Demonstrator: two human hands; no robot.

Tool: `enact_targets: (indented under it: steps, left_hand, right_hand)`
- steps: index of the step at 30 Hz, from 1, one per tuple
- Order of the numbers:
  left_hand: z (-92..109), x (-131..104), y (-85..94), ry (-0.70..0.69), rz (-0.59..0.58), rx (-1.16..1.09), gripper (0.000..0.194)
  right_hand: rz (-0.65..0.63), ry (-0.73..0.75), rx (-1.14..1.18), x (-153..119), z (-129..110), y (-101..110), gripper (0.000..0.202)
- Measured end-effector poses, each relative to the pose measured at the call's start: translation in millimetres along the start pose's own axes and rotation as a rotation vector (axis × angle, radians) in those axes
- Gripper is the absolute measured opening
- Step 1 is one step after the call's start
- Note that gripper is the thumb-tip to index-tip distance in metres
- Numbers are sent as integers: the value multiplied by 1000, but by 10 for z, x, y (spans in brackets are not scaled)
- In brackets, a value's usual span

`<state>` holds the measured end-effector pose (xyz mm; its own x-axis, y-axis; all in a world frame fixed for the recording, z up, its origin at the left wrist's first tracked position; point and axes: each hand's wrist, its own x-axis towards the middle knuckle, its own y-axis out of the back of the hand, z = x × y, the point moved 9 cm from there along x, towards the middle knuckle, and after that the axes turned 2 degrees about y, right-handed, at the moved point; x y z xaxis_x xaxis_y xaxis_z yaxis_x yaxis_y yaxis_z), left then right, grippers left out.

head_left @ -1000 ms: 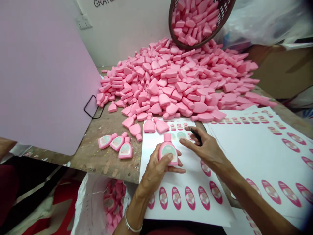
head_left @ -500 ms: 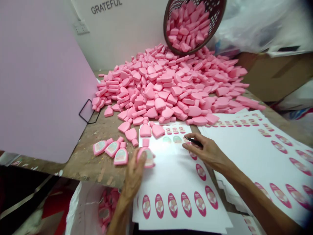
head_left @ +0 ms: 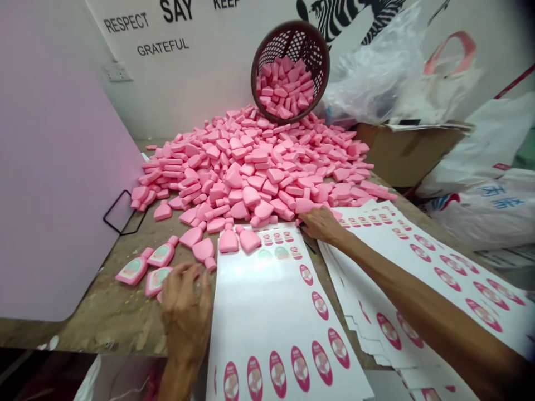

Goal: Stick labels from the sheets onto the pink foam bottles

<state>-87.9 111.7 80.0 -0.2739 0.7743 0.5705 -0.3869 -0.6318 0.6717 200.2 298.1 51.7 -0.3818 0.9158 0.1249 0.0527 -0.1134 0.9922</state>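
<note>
My left hand (head_left: 186,303) is over the table left of the sticker sheet (head_left: 254,301), its fingers curled beside the labelled pink bottles (head_left: 132,270); it partly covers some of them, and what its fingers hold is hidden. My right hand (head_left: 321,224) reaches to the front edge of the pink bottle pile (head_left: 251,167), with a thin black tool (head_left: 308,245) under its fingers. Two unlabelled bottles (head_left: 228,239) lie on the sheet's top left corner. Oval and round stickers line the sheet's edges.
Behind the pile a brown basket (head_left: 324,72) lies tipped, with more bottles inside. More sticker sheets (head_left: 376,250) lie on the right under my forearm. A pink panel (head_left: 54,167) stands at the left, and a cardboard box (head_left: 401,153) is at the back right.
My left hand has moved left off the sheet, and the labelled bottle it held is no longer visible in it. My right hand has moved up to the pile's edge. The view has shifted.
</note>
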Motion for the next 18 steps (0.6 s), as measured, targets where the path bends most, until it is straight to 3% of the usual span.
enact_targets:
  steps: [3,5,7,10,12,14,18]
  left_hand:
    - [330,-102,-315,109,-224,-400,16]
    - [532,-239,-599,249,-416,-623,28]
    - [721,-381,-822,358,-565,-815,41]
    - [796,-504,-988,494,-644,-1000,34]
    - [678,-537,-1050,622,-639,-1057,33]
    - [549,-516,-1109,708,-630,-1078,38]
    - [522,-328,-1298,682,-650,-1084,43]
  right_hand:
    - [66,-70,88,-201,-202,181,21]
    - [88,-119,386,-404,-405,241,29]
    - [54,-146,796,-589,-651,180,34]
    - [-50,-113,1138,-725,-951,-2,36]
    - [-25,-89,1119,-711,-924,-83,34]
    - [90,-111,951,-658,-714,-118,31]
    - [227,-60,501,-563,-437,-172,18]
